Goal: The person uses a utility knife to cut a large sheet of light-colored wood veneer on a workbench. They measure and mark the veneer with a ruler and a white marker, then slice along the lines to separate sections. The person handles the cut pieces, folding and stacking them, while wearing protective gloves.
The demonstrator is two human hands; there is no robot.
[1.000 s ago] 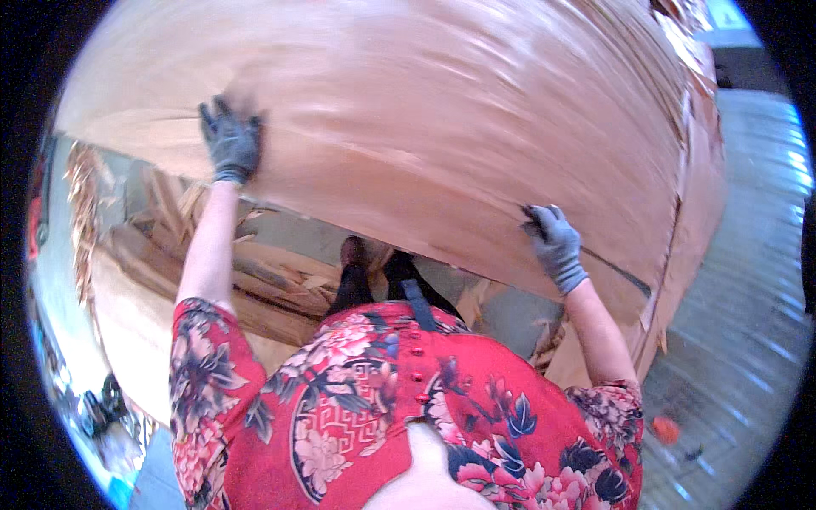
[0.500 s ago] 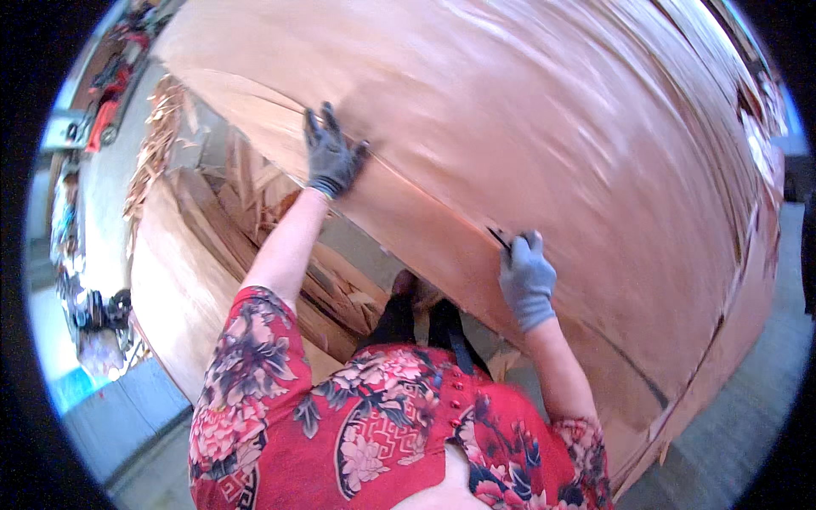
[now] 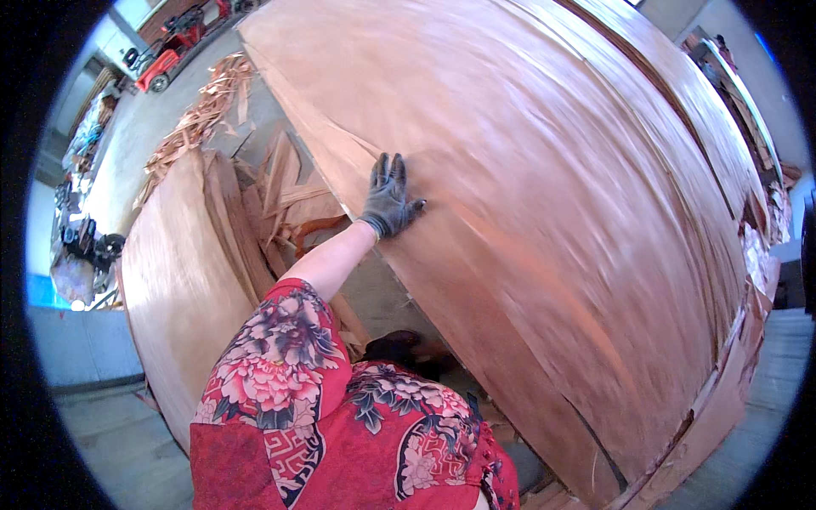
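My left hand (image 3: pixel 393 197), in a dark grey work glove, presses flat with its fingers spread near the left edge of a large brown wood veneer sheet (image 3: pixel 510 153). The sheet is thin and rippled, lying on top of a wide stack. A dark slit runs through the sheet at the lower right, close to its near corner. My right hand and its forearm are out of view.
Left of the stack lies a second pile of veneer (image 3: pixel 183 280), with torn veneer strips (image 3: pixel 293 191) beside it. More scraps (image 3: pixel 200 110) litter the floor at the far left. A red wheeled cart (image 3: pixel 161 68) stands behind them.
My right hand, earlier on the veneer with a thin dark tool in it, has left the view. My left hand stays flat on the sheet. The view has shifted and my body leans differently.
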